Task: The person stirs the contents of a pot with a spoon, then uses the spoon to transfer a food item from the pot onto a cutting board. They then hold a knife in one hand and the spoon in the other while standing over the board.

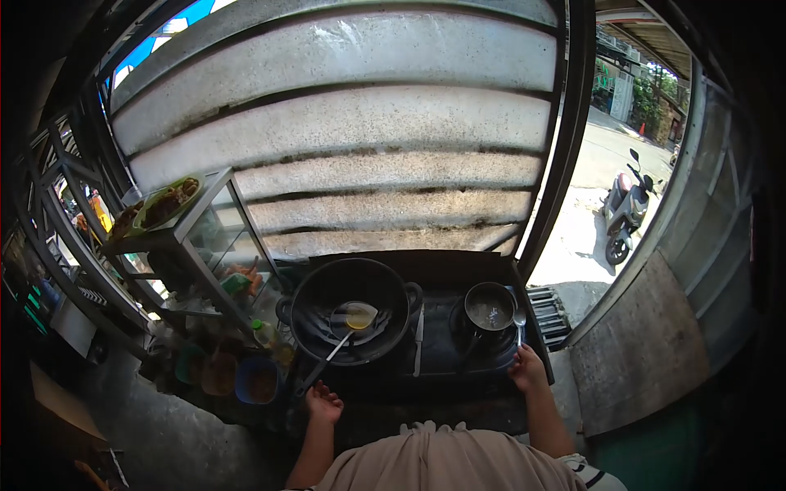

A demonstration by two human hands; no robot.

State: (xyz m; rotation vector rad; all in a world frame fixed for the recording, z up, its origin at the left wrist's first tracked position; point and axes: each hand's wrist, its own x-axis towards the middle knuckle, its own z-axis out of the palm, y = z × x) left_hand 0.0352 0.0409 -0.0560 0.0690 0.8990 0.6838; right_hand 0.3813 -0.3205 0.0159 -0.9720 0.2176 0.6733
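Observation:
Below the big dark wok (304, 286), my left hand (324, 403) is palm up with its fingers loosely curled but apart, and I see nothing in it. Its fingertips are near the wok's lower left side, close to a dark handle. Inside the wok lies a ladle (337, 347) with a pale handle, beside yellowish liquid (359, 317). My right hand (526, 368) is closed on the handle end of a metal spoon (520, 321), just right of a small pan (490, 308) with liquid in it. A knife (419, 344) lies between wok and pan.
A glass case (229, 270) stands at the left with a green plate of food (170, 203) on top. Bowls (257, 381) and a green-capped bottle (264, 331) are left of the wok. Metal slats (393, 176) rise behind the stove. A motorbike (626, 214) stands outside.

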